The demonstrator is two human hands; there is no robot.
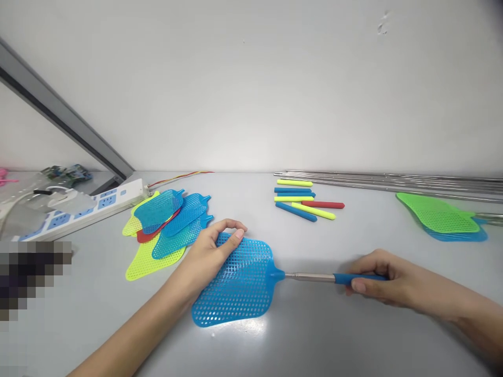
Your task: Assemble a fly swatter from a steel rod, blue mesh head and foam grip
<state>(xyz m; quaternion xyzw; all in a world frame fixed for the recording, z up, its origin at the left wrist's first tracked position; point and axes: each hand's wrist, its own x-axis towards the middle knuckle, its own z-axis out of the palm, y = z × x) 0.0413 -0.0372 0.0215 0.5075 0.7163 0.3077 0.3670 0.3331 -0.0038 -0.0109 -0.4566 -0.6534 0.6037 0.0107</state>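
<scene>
Grip: right hand is wrapped round the blue handle, left hand pinches the edge of the mesh head, seemingly to steady the swatter between them over the table, while loose heads and tubes lie in separate groups, presumably sorted by kind.

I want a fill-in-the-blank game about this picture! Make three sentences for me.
1. The left hand holds a mesh head, and the right hand grips a handle coloured ____.
2. Among the short tubes, exactly one is ____.
3. At far right, a ____ swatter lies over a blue one.

Missing words: blue; red; green.
</scene>
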